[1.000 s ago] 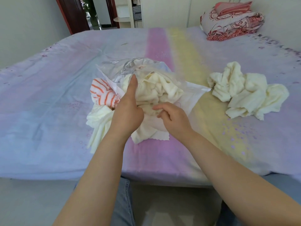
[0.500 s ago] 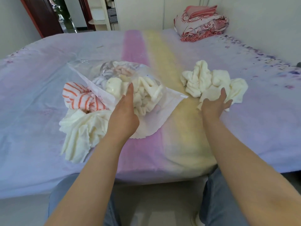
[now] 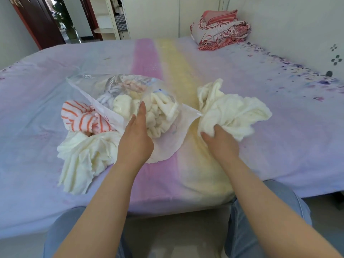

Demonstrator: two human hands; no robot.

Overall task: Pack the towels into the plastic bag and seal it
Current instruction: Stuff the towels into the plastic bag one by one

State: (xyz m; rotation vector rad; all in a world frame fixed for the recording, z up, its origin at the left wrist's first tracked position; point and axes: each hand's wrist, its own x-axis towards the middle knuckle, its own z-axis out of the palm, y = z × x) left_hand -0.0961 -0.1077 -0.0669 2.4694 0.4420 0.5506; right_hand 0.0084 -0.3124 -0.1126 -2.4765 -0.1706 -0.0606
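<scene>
Under the left hand (image 3: 135,144), on the bed (image 3: 279,127), lies the clear plastic bag (image 3: 162,116), its mouth facing the person and cream towels bunched inside; that hand holds the bag's near edge, thumb raised over the opening. Beyond the right hand (image 3: 220,144), a loose cream towel (image 3: 230,108) is gripped by its near end. Left of the left hand sit a striped towel (image 3: 81,116) and another cream towel (image 3: 83,157).

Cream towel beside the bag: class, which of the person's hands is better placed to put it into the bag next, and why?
Right. The right hand already grips the cream towel just right of the plastic bag. The left hand is occupied holding the bag's mouth open.
</scene>
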